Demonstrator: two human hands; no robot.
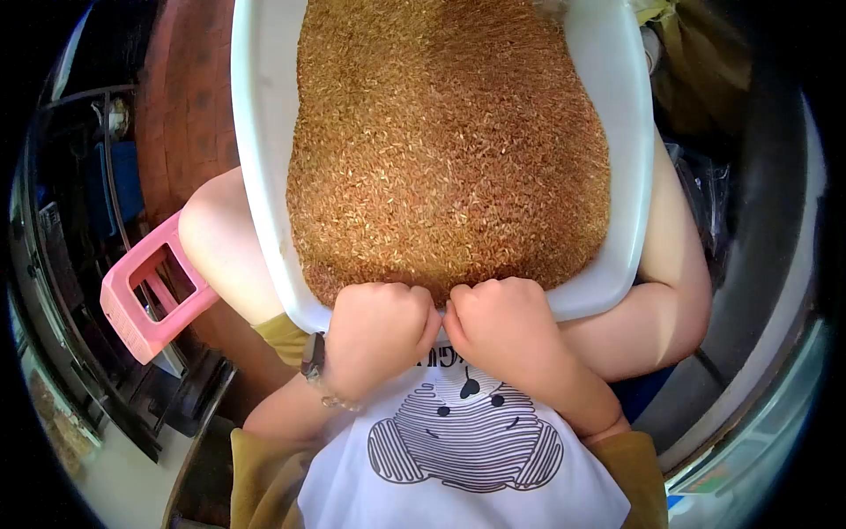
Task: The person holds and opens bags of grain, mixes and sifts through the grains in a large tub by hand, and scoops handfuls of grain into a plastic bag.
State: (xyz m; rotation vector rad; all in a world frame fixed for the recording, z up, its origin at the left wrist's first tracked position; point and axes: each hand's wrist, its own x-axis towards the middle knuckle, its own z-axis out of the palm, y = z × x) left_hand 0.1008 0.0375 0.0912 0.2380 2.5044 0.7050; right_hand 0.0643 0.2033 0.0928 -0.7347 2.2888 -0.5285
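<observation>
The reddish-brown rice [449, 159] is already spread in the white plastic tub [630, 176], with no portion visibly set apart, while the left hand [379, 331] and right hand [498, 322] are curled at six o'clock, their grip obscured, so its state cannot be told.

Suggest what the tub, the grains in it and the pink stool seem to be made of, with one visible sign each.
Tub: probably plastic, smooth, slightly glossy; rounded corners.
Grains: apparently seed or husk, dry-looking; slender brown pieces.
Pink stool: likely moulded plastic, smooth; even colour, large cut-out.
</observation>
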